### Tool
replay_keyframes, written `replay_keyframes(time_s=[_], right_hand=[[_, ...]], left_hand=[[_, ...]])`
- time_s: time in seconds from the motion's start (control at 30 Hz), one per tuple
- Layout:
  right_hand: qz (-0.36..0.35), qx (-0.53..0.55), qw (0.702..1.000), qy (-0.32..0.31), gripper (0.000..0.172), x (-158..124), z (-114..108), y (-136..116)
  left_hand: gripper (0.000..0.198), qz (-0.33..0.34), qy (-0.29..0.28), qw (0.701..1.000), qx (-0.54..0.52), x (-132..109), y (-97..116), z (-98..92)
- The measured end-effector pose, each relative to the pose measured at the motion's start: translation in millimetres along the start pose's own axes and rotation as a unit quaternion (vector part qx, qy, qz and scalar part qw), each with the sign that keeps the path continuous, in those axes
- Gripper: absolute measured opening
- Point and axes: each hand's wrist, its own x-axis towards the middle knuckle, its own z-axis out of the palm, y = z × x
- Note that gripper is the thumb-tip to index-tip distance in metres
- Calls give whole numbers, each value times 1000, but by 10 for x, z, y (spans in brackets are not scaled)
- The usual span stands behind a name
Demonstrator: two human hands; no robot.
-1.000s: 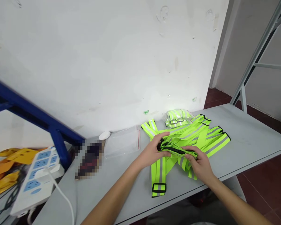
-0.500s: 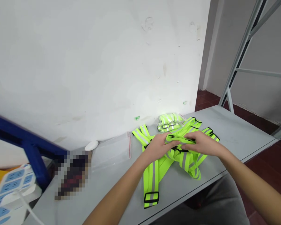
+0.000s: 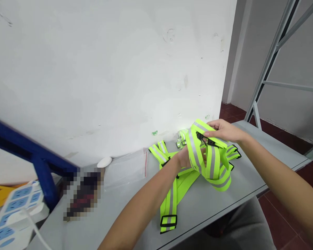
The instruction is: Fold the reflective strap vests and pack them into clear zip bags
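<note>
A looped neon-yellow reflective strap (image 3: 194, 149) with a black buckle is held up above the table. My right hand (image 3: 221, 130) grips its upper edge, thumb in front near the buckle. My left hand (image 3: 185, 158) is behind the loops at their left side; its fingers are mostly hidden by the strap. More neon-yellow straps (image 3: 170, 198) with black sliders lie spread on the grey table beneath. Behind my hands, a clear bag with folded yellow straps (image 3: 182, 134) shows in part by the wall.
A flat clear zip bag (image 3: 126, 170) with a red line lies on the grey table (image 3: 120, 215), beside a white oval object (image 3: 104, 162) and a pixelated item (image 3: 83, 196). At the left are a blue metal frame (image 3: 43, 180) and a white power strip (image 3: 14, 211).
My right hand has lifted the looped strap and turned it, so the buckle now faces me. My left hand has moved behind the loops, and the bagged straps are more covered.
</note>
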Motion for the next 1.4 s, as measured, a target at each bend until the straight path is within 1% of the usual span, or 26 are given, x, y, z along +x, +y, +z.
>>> replay_keyframes(time_s=[0.07, 0.1, 0.13, 0.17, 0.23, 0.3, 0.33, 0.4, 0.47, 0.5, 0.57, 0.67, 0.7, 0.77, 0.83, 0.87, 0.9, 0.93, 0.97, 1.03, 1.1, 1.17, 1.2, 1.27, 1.33, 1.4], right_hand=[[7, -36, 998, 41, 38, 67, -190, 58], [16, -61, 996, 63, 39, 88, -282, 102], [30, -90, 992, 86, 41, 98, -367, 155], [47, -118, 986, 109, 42, 98, -443, 217], [82, -163, 972, 145, 42, 70, -556, 360], [104, -189, 962, 169, 40, 18, -615, 515], [110, -198, 958, 175, 38, -9, -626, 593], [118, -216, 950, 191, 35, -53, -620, 740], [127, -235, 940, 211, 32, -76, -586, 872], [132, -242, 936, 220, 31, -80, -562, 931], [142, -249, 930, 232, 30, -88, -506, 1033], [160, -244, 925, 242, 31, -128, -412, 1149], [167, -239, 925, 244, 31, -152, -378, 1181], [181, -228, 924, 246, 33, -203, -304, 1242], [193, -220, 924, 246, 35, -240, -221, 1305], [198, -218, 923, 246, 35, -247, -177, 1337], [202, -217, 923, 246, 35, -247, -135, 1371], [206, -216, 923, 245, 35, -240, -95, 1404], [208, -217, 922, 244, 36, -228, -59, 1436], [211, -220, 921, 243, 37, -202, -5, 1496], [215, -221, 920, 243, 38, -188, 22, 1546], [220, -218, 919, 242, 37, -191, 26, 1581], [223, -215, 920, 241, 37, -198, 24, 1592], [229, -208, 921, 237, 36, -213, 17, 1602], [234, -202, 922, 234, 35, -224, 12, 1603], [239, -196, 922, 231, 35, -225, 11, 1601]], left_hand=[[66, -19, -39, 999, -32, 59, 9, 221], [62, -29, -64, 996, -52, 58, 12, 335], [58, -48, -98, 988, -106, 37, 10, 439], [51, -51, -116, 984, -121, -2, -2, 525], [40, -35, -121, 980, -156, -118, -53, 623], [38, -21, -136, 955, -264, -254, -132, 615], [43, -27, -132, 944, -301, -322, -175, 577], [50, -41, -101, 932, -345, -447, -256, 459], [56, -61, -83, 934, -343, -557, -318, 316], [56, -69, -72, 938, -331, -608, -342, 243], [43, -90, -55, 953, -284, -708, -375, 96], [22, -143, -32, 974, -172, -880, -400, -139], [20, -161, -20, 977, -138, -947, -402, -225], [22, -203, 7, 976, -76, -1089, -393, -407], [20, -223, 30, 972, -62, -1219, -361, -584], [20, -230, 51, 970, -52, -1270, -335, -662], [20, -237, 87, 967, -24, -1311, -302, -730], [18, -239, 116, 964, 19, -1341, -264, -786], [15, -234, 131, 961, 71, -1363, -223, -828], [10, -227, 122, 955, 148, -1397, -141, -879], [13, -222, 98, 955, 169, -1440, -82, -907], [17, -214, 109, 955, 173, -1505, -66, -939], [20, -204, 127, 954, 177, -1543, -80, -961], [28, -175, 185, 949, 183, -1614, -150, -1012], [37, -145, 248, 940, 184, -1656, -265, -1056], [43, -126, 294, 925, 206, -1655, -398, -1071]])
